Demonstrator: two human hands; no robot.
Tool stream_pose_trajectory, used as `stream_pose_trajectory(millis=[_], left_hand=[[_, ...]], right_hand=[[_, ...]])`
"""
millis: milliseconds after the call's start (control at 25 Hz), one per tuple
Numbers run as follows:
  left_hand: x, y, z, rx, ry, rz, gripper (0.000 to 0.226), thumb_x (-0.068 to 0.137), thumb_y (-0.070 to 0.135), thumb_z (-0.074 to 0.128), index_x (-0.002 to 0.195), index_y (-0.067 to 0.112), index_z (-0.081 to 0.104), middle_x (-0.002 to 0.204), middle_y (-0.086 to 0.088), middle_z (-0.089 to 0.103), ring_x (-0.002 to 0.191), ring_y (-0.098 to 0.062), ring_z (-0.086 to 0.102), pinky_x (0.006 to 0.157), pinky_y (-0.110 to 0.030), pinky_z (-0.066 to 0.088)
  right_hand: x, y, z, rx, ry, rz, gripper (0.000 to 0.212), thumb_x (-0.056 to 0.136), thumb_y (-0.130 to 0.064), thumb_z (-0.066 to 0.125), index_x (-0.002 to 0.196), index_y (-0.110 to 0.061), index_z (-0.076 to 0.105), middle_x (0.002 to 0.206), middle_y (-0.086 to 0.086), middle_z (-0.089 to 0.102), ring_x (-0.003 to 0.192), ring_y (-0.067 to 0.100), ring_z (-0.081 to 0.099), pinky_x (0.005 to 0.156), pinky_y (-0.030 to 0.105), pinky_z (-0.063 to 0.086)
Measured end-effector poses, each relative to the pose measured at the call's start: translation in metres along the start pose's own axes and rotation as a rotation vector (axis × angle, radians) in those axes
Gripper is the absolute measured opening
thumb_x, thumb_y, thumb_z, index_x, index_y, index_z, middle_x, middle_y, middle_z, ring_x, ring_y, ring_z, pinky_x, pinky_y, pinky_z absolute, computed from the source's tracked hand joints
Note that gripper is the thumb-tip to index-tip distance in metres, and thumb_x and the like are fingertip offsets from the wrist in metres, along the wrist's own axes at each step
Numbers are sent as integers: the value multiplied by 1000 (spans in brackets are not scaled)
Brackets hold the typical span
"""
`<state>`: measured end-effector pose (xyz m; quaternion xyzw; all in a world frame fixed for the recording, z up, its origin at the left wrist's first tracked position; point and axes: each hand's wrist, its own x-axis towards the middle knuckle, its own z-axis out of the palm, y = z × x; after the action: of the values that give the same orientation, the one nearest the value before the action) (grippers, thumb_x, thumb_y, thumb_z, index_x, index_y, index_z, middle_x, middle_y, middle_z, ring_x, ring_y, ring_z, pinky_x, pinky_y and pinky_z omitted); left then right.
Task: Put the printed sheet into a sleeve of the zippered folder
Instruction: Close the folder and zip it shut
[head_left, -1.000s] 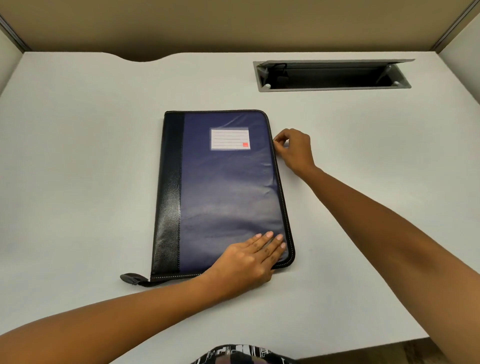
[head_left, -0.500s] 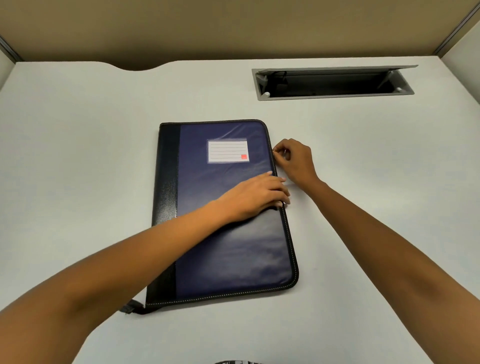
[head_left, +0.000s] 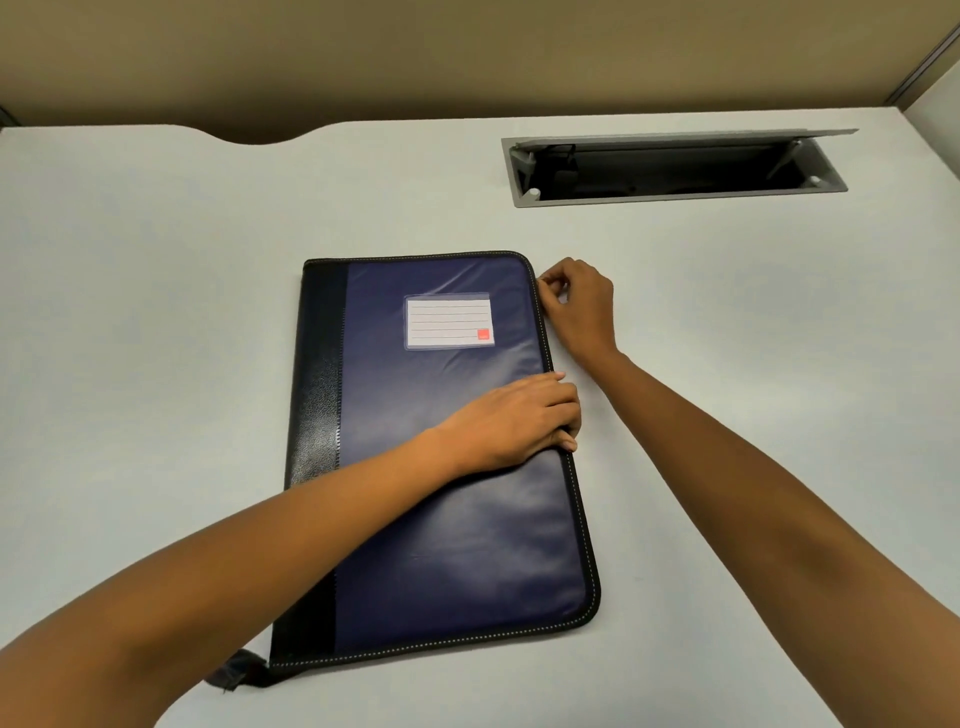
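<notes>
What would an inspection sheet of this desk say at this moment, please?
Surface: pale grey desk, flat.
Job's things: blue-and-black zippered folder lies flat and closed, label pocket facing up; dark tab at its near left corner; printed sheet not seen.
Clutter: nothing seen.
Hands: left hand rests on the cover, fingertips at the right edge; right hand pinches the zipper at the far right corner.
Cables: none clearly seen; the hatch's inside is too dark to tell.
Surroundings: open desk hatch with raised lid, far right; tan partition behind.
</notes>
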<state>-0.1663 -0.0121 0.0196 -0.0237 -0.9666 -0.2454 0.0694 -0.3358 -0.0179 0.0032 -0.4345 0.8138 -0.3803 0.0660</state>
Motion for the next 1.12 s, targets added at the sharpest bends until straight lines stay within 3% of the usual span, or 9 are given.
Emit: stream_pose_trajectory(millis=[160,280,440,560,640,720,840,920,1120], left_hand=[[1,-4,4,-17,39,27,22,94,27,54,87,7,63,90,-5,61,92,-23,58,115,-33,26],[0,-5,4,-24,24,18,22,95,26,54,89,7,63,92,-6,61,94,-23,58,116,-33,25],[4,2,-3,-91,74,-49,20,94,20,55,92,4,66,96,-10,61,95,-25,57,105,-36,39],[26,-14,-26,-118,476,-359,13,91,11,56,97,5,65,100,-11,58,94,-24,53,86,-29,41],[47,-41,-48,-114,598,-649,23,89,3,50,109,3,60,114,-14,54,106,-28,49,91,-27,36],[68,-70,-66,-76,422,-848,31,92,5,46,121,-1,55,128,-18,49,116,-33,46,97,-31,34],[92,-92,-78,-72,207,-954,31,94,21,50,110,-2,63,116,-20,62,107,-33,56,83,-34,44],[100,-99,-80,-95,192,-972,32,91,26,55,100,-4,64,105,-20,66,99,-33,61,71,-33,44],[107,-108,-85,-99,256,-1026,26,83,25,66,94,4,56,104,-17,62,88,-29,55,59,-27,36]], right_hand=[[28,0,2,12,-67,-39,12,88,-14,62,91,-3,67,89,12,69,81,21,59,74,28,47],[42,2,-1,31,-138,-75,11,86,-10,65,92,-2,69,91,13,70,77,14,55,71,18,44],[48,-1,-4,138,-180,-28,8,85,-4,66,91,-3,70,88,11,71,66,2,54,63,0,39],[49,-5,-6,217,-207,16,10,86,-3,64,93,-4,71,88,9,72,70,5,61,67,1,44],[50,-8,-9,263,-219,45,13,85,-3,65,96,-4,71,93,10,73,79,14,66,76,11,50],[52,-11,-10,297,-235,81,15,85,-2,65,99,-2,71,98,11,73,87,19,68,80,22,54],[55,-15,-10,302,-238,136,17,85,-6,67,102,-4,69,98,10,73,80,15,66,64,14,50],[56,-17,-9,335,-210,194,20,83,-9,70,102,-7,68,91,11,73,74,16,66,57,14,46],[54,-20,-8,370,-176,291,18,82,-15,72,99,-10,68,84,10,73,63,10,66,49,7,44]])
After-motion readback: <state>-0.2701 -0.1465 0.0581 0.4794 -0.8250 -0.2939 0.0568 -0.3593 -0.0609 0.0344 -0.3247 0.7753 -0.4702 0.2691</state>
